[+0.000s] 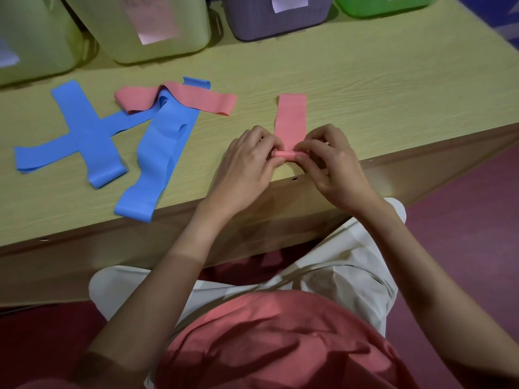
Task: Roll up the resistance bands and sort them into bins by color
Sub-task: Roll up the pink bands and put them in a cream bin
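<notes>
Pink band lies flat on the desk, running from 12 o'clock down toward the person, its near end wound into a small tight roll close to the desk's front edge. Both hands are on that roll: left hand at its 9 o'clock end, fingers curled, tips pinching the roll; right hand at the 3 o'clock end, fingers curled over the top w/ tips pressing on it. Unrolled part stretches straight away from the hands.

At 10 o'clock from the hands, a 2nd pink band lies crumpled, draped across the top of a blue band that runs down to the desk edge at 8 o'clock. Further at 9 o'clock, two more blue bands lie crossed in an X, flat on the desk.

Along the back, at 12 o'clock: two pale yellow-green bins on the left, each w/ a paper label; a purple bin w/ a white label; a green bin at 1 o'clock, mostly cut off.

Person sits w/ knees under the desk edge, pale trousers, pink top; floor is dark red.
</notes>
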Motion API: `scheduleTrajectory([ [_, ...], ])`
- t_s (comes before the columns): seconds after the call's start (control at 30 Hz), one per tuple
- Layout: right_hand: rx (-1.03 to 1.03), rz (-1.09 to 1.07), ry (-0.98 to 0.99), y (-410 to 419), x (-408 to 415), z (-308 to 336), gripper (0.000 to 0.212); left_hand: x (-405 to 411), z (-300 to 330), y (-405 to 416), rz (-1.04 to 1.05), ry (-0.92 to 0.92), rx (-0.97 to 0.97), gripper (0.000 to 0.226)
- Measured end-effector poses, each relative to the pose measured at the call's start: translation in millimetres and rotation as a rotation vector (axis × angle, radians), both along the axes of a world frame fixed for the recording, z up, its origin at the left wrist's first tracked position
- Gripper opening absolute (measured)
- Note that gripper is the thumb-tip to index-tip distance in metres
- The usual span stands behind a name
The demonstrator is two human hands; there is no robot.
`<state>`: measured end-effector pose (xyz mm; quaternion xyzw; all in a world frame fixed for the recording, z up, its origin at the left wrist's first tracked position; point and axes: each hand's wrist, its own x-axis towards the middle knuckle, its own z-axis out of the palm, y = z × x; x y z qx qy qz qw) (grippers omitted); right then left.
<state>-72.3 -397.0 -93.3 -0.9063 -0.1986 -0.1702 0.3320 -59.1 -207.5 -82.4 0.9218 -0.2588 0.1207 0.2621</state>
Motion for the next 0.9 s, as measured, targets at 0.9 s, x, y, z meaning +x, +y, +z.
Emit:
scheduleTrajectory([
  [0.9, 0.112, 0.086, 0.070, -1.1, -3.7, 28.4, 0.030, -4.2, 12.0, 6.0, -0.036, -0.064, -0.112, 0.021],
])
